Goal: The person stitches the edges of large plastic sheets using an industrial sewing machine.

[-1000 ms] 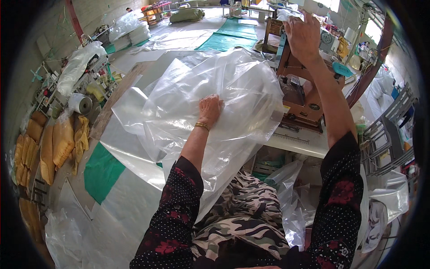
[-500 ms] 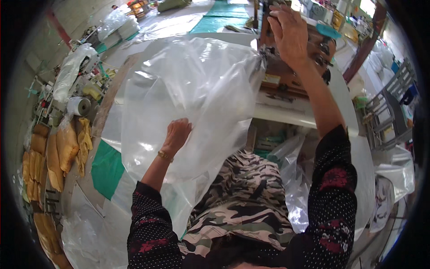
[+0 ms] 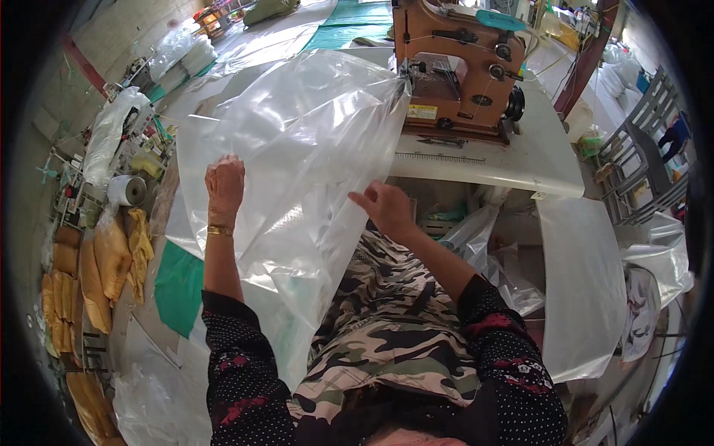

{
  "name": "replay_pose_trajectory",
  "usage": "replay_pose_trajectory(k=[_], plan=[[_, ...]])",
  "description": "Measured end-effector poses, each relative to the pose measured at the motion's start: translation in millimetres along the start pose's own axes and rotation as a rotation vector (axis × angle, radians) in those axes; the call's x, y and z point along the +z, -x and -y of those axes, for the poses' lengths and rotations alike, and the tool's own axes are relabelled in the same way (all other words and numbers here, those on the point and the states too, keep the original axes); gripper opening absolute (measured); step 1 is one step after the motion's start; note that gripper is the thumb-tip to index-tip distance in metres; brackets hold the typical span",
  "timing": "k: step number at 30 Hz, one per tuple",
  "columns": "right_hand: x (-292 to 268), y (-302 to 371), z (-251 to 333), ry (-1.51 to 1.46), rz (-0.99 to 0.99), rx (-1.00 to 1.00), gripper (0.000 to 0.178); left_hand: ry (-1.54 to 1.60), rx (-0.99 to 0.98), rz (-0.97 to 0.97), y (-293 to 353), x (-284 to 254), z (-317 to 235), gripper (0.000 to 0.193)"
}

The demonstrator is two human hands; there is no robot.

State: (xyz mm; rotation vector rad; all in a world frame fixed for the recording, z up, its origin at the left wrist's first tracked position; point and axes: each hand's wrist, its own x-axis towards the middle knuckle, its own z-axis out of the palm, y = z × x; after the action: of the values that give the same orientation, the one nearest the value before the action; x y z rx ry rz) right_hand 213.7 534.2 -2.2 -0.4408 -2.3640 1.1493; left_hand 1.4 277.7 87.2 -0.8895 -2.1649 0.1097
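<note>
A large sheet of clear plastic film lies bunched across the white table, gathered toward the needle end of a brown sewing machine. On the film's left part, my left hand is closed, with a fold of it apparently pinched in the fingers. My right hand hovers by the film's right edge, near my lap. Its thumb points left, apart from the partly curled fingers, and nothing shows between them. Whether its fingertips touch the film is hard to make out.
The white table has a ruler strip along its front edge. More clear film hangs at the right, beside a grey chair. At left lie yellow-brown sacks, a film roll and a green sheet.
My right hand has come down from above the sewing machine to the film's right edge. My left hand has moved left and up, and the film has spread with it.
</note>
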Motion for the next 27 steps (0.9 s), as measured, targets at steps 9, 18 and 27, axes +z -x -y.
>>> replay_pose_trajectory(k=[9, 18, 27], plan=[[59, 19, -42, -0.070, 0.041, -0.086, 0.031, 1.029, 0.328, 0.103, 17, -145, -196, 0.022], [-49, 79, 6, -0.419, 0.100, -0.142, 0.023, 0.282, 0.029, 0.189, 44, 12, -118, 0.042], [-102, 79, 63, -1.748, -0.066, 0.568, 0.045, 0.363, -0.137, 0.108, 119, 138, -193, 0.071]])
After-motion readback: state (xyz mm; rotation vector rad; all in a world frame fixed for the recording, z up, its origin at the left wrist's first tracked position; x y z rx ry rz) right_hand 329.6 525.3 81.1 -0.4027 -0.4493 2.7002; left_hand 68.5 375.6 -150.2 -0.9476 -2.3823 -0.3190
